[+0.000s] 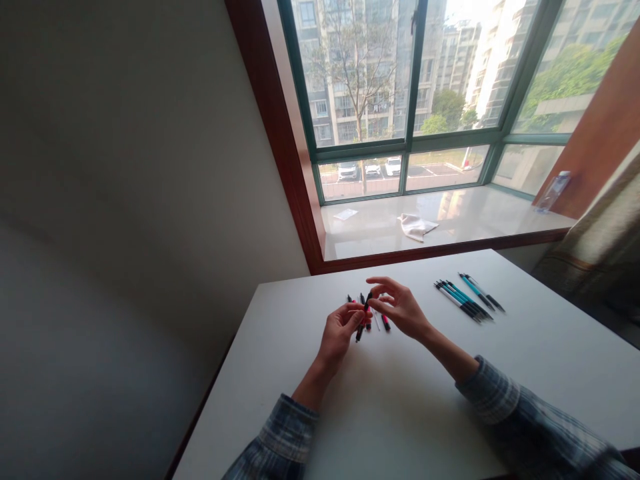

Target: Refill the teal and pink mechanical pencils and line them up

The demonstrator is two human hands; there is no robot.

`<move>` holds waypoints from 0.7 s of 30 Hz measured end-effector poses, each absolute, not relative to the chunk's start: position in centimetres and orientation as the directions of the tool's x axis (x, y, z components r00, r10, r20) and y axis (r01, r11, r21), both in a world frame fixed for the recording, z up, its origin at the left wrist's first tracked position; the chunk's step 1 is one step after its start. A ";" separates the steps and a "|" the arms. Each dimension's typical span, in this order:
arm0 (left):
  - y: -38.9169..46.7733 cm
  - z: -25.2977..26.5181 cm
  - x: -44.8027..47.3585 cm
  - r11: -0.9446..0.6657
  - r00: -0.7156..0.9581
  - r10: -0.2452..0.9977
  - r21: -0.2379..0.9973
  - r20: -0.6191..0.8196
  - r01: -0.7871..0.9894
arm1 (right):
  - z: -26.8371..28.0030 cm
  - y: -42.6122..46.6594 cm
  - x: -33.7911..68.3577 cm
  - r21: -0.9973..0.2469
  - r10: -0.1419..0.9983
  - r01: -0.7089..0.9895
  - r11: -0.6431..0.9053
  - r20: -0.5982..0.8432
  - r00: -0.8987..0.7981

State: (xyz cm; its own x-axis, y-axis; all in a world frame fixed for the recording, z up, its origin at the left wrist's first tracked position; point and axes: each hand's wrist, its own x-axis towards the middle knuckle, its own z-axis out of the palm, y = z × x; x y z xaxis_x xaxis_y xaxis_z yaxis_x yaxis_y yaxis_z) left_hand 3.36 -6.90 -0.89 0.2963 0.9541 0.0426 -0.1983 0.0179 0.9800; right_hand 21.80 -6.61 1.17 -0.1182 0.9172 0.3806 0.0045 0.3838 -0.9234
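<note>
My left hand (343, 330) is closed round a slim pen (359, 332), dark at its lower end, held tilted just above the white table. My right hand (403, 310) is at the pen's black upper end, its thumb and a finger pinched there while the index finger arches above. Whether that black end is a separate piece, I cannot tell. Beneath and behind my hands lie several pink-and-black pen parts (385, 323) and a thin white rod (377, 321), partly hidden by my fingers.
Several teal-and-black pens (463, 300) lie in a row on the right of the white table (400, 413), with a few more teal pens (477, 291) beside them. Behind the table, the windowsill (365, 233) holds a crumpled cloth (417, 227), a white packet (345, 214) and a clear bottle (553, 192).
</note>
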 end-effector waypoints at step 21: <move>-7.1 -0.6 3.1 0.046 0.400 0.916 0.982 0.031 -0.183 | 4.9 -6.7 25.2 -0.835 0.840 -0.099 0.542 0.532 0.106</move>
